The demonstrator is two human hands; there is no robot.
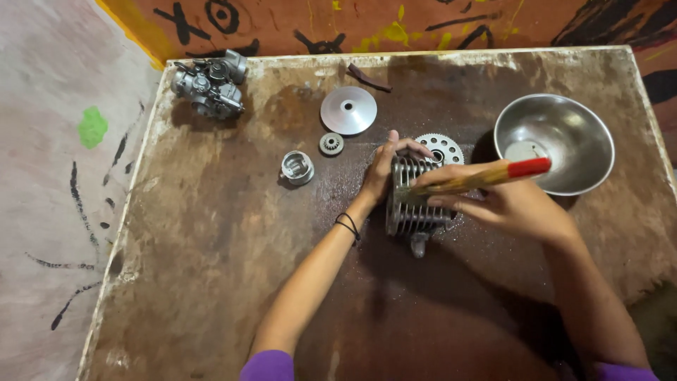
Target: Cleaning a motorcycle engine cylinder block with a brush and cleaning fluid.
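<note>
Left hand [384,173]: wrapped over the far-left side of the finned engine cylinder [416,204], fingers curled across its top edge, steadying it.
Right hand [504,204]: closed around the brush [479,176], wooden handle with a red end, bristle end laid on the fins.
Cylinder's place: lying on its side near the middle of the bench [211,282], just in front of the toothed gear [441,148], in a wet, speckled patch.
Risk, slipping: likely slide of the cylinder on the wet board under a hard stroke, given only a one-handed hold.
Risk, fingers: possible scrape of left fingertips on the fin edges, sitting right beside the bristles.
Risk, splatter: probable flicking of grime toward the steel bowl [553,141] and gear close by.
Risk, small parts: small pinion [331,144] and piston [297,168] near the left forearm, open to a knock from a sweeping elbow.
Other parts: carburettor [209,86] at the far-left corner; round pulley disc [348,110] behind the pinion, well apart from the hands.
Packages, labels: none visible on the bench.
Painted marks: black cross and ring shapes and yellow streaks on the orange-brown wall [423,25] behind; green blotch and black strokes on the pale surface [56,176] to the left.
</note>
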